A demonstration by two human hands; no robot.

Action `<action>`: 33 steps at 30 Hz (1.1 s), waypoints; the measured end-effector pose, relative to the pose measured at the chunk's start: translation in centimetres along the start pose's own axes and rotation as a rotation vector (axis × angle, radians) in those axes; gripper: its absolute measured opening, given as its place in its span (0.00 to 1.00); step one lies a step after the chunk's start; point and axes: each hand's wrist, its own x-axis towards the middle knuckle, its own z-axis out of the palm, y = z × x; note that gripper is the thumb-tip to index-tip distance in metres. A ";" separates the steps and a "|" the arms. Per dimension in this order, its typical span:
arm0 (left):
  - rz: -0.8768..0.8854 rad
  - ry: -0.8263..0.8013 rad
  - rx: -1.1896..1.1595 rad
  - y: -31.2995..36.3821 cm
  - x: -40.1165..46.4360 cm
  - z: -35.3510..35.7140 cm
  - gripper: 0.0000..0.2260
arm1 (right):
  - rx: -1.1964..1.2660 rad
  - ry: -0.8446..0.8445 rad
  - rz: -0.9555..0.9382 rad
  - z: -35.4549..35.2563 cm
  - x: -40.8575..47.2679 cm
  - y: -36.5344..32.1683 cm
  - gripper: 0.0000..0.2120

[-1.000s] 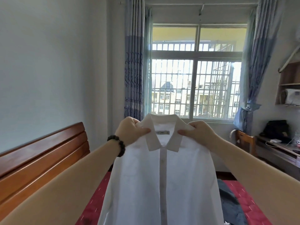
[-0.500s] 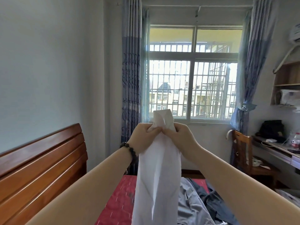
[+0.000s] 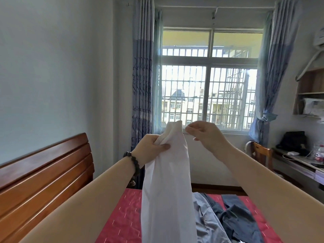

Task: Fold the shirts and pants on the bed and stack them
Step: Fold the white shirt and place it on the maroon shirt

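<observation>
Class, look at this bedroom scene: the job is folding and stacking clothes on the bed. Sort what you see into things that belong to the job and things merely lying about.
Belongs to the job:
white shirt, gripped by the left hand
right hand, beside the collar
grey shirt on the bed
dark pants on the bed

Lying about:
black bag on the desk
plastic bottle
wooden chair

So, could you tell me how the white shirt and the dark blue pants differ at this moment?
The white shirt hangs upright in the air, gripped near its collar by the left hand; the dark blue pants lie on the red bed cover. The shirt is gathered into a narrow column, the pants sprawl crumpled. The right hand holds neither. Both are unfolded.
</observation>
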 end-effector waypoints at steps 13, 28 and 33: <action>0.313 0.319 0.275 -1.3 -0.2 1.5 0.11 | 0.367 -0.127 0.064 1.7 0.5 1.2 0.13; 0.312 0.071 0.309 -1.8 -0.1 1.4 0.14 | -0.397 -0.587 -0.092 -3.5 1.8 -4.2 0.20; 0.334 0.035 0.272 -0.8 0.0 2.7 0.11 | -0.838 -0.734 -0.151 -1.5 2.8 -6.0 0.04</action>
